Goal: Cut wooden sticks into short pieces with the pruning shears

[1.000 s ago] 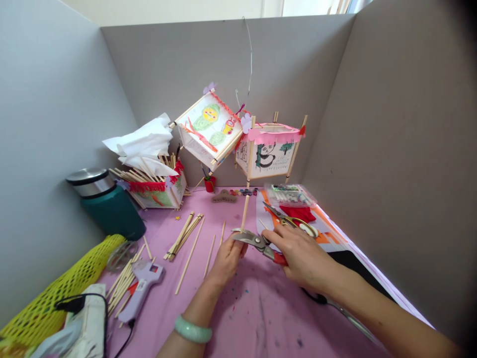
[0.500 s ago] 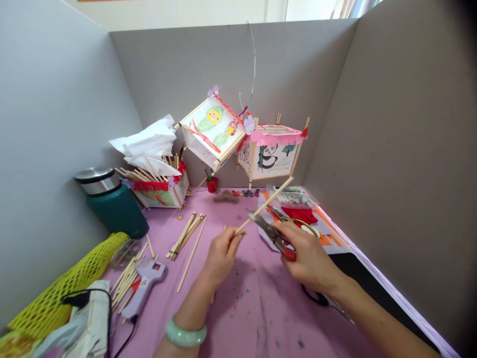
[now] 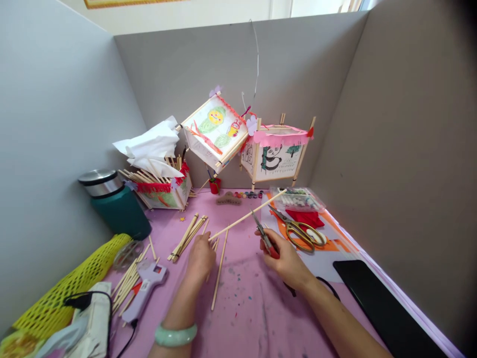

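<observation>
My left hand [image 3: 201, 258] pinches a thin wooden stick [image 3: 246, 216] near its lower end, between thumb and fingers; the stick tilts up and to the right, above the pink-covered table [image 3: 246, 318]; my right hand [image 3: 286, 263] is closed around red-handled snips [image 3: 265, 237], their tips pointing up; those tips reach the stick near its middle, but I cannot tell whether they touch it; a jade bangle [image 3: 176, 335] circles my left wrist.

Just right of the snips, gold-handled scissors [image 3: 300, 234] lie on an orange-and-white sheet [image 3: 324, 262], beside a red sheet [image 3: 305, 218]; a clear plastic box [image 3: 298, 199] sits behind them; loose sticks [image 3: 219, 278] and a tied bundle of sticks [image 3: 186, 237] lie left of my hands; further left are a lilac glue gun [image 3: 145, 291], a teal flask [image 3: 115, 206] and a yellow mesh sleeve [image 3: 70, 283]; at the back, two paper lanterns, one with a painted face [image 3: 214, 132] and one with a panda [image 3: 276, 158], stand against the grey partition [image 3: 223, 74].
</observation>
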Demonstrator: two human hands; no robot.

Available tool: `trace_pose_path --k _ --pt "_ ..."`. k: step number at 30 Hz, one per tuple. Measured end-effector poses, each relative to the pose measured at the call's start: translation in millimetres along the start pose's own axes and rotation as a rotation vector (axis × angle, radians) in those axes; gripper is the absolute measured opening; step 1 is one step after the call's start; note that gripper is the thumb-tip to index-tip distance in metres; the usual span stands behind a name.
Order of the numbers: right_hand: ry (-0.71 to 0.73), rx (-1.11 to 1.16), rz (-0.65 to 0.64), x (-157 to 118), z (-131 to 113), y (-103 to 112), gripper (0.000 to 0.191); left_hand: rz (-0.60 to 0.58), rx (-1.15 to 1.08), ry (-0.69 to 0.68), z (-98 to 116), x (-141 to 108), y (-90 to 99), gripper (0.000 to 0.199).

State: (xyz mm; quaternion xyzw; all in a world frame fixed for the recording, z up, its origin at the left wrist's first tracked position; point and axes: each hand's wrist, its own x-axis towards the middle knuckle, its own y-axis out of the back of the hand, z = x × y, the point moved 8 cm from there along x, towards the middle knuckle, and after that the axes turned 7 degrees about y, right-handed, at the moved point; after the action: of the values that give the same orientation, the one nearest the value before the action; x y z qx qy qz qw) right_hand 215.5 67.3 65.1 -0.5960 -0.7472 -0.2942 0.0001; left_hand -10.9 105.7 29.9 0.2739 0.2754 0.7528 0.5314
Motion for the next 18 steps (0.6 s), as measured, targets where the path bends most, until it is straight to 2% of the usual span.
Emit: trace_pose_path --k 2,4,6,7,9,11,14,18 --pt "-0.013 -0.014 0.006 -3 0 2 0.045 0.105 -0.044 0.006 1 0 16.7 0.03" --pt "-0.031 -0.031 0.004 -5 2 1 0.045 0.262 -0.139 -0.044 9 -7 38.0 0.03" --pt "-0.041 -0.055 -0.004 -6 3 -4 0.045 0.387 -0.23 -0.189 26 -21 53.6 0.028" --pt "-0.04 -0.067 -0.008 -7 2 -6 0.045 0.413 -0.238 -0.284 37 -29 56.3 0.027" --pt "-0.023 -0.094 -0.014 -8 0 -12 0.045 0.393 -0.177 -0.459 60 -46 50.3 0.023" --pt "0.0 -0.127 -0.016 -8 -4 -16 0.045 0.307 -0.079 -0.559 76 -57 34.3 0.023" --pt "0.012 -0.174 -0.026 -9 -8 -19 0.042 0.202 0.002 -0.55 80 -61 14.3 0.025" --pt "0.034 -0.167 -0.056 -11 -14 -24 0.042 0.192 0.004 -0.492 73 -56 10.1 0.022"
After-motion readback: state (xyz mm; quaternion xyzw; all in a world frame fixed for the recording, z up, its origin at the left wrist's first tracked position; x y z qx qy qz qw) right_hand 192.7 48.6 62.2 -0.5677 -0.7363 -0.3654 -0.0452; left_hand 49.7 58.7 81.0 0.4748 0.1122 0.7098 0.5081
